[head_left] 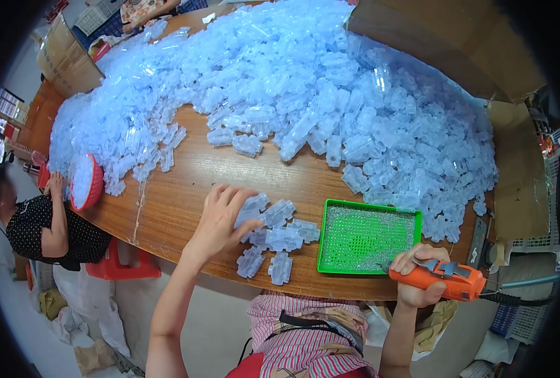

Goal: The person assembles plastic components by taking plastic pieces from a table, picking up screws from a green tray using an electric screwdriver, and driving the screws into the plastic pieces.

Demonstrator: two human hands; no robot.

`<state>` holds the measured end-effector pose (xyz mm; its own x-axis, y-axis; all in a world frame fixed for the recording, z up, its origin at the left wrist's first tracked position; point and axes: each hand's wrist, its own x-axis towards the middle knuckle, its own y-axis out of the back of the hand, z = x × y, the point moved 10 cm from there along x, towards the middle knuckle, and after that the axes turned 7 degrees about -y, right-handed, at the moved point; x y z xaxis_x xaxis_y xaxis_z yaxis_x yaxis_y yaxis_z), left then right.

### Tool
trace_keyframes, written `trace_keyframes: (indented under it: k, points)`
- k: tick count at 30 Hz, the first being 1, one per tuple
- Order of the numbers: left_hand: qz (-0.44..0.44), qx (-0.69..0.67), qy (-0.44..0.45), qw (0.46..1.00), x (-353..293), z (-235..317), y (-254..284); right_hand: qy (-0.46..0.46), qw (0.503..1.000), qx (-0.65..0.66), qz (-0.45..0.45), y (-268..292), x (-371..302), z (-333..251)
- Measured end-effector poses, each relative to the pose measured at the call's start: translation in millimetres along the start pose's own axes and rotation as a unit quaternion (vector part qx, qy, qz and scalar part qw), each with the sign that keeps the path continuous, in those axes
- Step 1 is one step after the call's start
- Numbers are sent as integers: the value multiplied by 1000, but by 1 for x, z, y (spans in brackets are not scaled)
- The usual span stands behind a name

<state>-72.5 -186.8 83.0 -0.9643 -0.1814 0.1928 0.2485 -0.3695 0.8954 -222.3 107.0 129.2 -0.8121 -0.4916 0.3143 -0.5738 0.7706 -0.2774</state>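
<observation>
My right hand (422, 271) is wrapped round an orange electric screwdriver (453, 281). Its tip points left, at the lower right corner of a green tray (323, 239) holding many small metal screws (368, 220). My left hand (222, 220) reaches over the table with fingers apart, thumb and forefinger on either side of a clear plastic part (250, 209). Whether the fingertips touch that part is hard to tell. Several similar clear parts (284, 238) lie in a loose cluster between this hand and the tray.
A large heap of clear plastic parts (280, 63) covers the far side of the wooden table (229, 170). Cardboard (519, 170) stands at the right. At the left, a person (40, 227) sits near a red basket (92, 184); another person's arm (151, 14) shows at the far edge.
</observation>
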Motion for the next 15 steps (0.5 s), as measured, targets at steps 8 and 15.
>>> trace_keyframes:
  k: [8, 15]
  points:
    - [153, -34, -32, 987, 143, -10, -18, -23, 999, 18, 16, -6, -7, 6]
    - [202, -134, -12, 970, 143, -16, -21, -33, 999, 11, 9, 2, -5, 13]
